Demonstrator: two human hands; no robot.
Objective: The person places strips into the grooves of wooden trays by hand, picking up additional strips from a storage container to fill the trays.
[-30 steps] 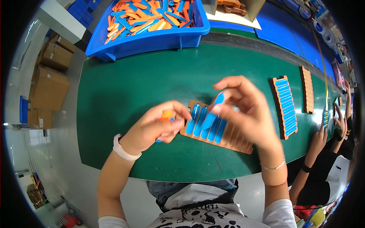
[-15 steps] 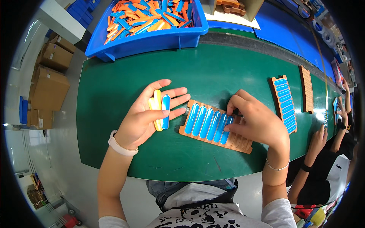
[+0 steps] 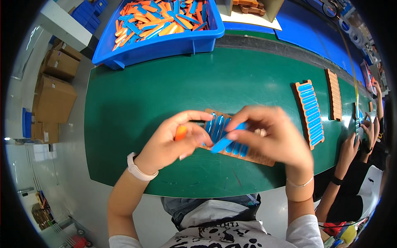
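On the green table [image 3: 165, 82], a brown tray [image 3: 264, 159] lay partly below the right hand [image 3: 275, 134], which pinched a blue strip [image 3: 222, 144] over it. The left hand [image 3: 165, 142], at the tray's left end, curled around an orange piece [image 3: 180, 133].

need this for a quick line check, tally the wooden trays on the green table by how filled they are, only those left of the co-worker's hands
Part-filled tray: 1
Filled tray: 1
Bare tray: 1
Total: 3
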